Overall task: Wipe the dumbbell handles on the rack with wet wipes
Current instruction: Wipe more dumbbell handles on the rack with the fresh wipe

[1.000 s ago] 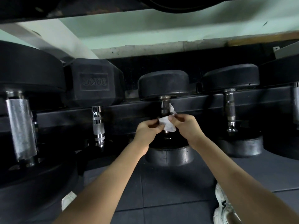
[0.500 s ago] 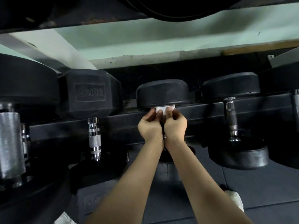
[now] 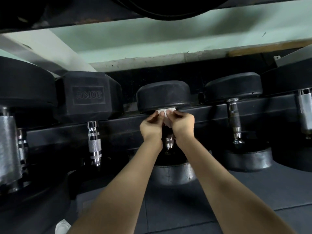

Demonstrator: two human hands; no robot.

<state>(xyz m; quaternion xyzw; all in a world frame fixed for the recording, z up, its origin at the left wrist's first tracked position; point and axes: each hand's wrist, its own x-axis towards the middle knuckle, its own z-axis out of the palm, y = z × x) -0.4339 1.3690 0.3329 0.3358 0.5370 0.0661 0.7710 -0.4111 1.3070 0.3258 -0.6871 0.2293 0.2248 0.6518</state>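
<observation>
As I judge the job so far: partway at best. I am working on the middle dumbbell (image 3: 163,96), and nothing in view tells me which of the other handles are done.
Wet wipe (image 3: 166,112): white and bunched round the top of the middle handle (image 3: 169,143), tucked right under the dumbbell's upper rubber head.
Left hand (image 3: 152,127): fingers curled, pinching the left side of the wipe against the bar.
Right hand (image 3: 183,123): fingers curled too, pinching the wipe's right side. Both hands sit close together with the bar between them.
Bare part: the chrome below my wrists shows uncovered, down to the lower head.
Left on this one: drawing the wipe down that bare length, I reckon.
Neighbours: the hex dumbbell's handle (image 3: 94,144) to the left, the slim handle (image 3: 234,120) to the right, and thick handles at the left edge (image 3: 8,149) and right edge (image 3: 305,114). None has a wipe on it, and I cannot tell whether any is clean.
Rack rail (image 3: 118,125): black, running across behind my hands.
</observation>
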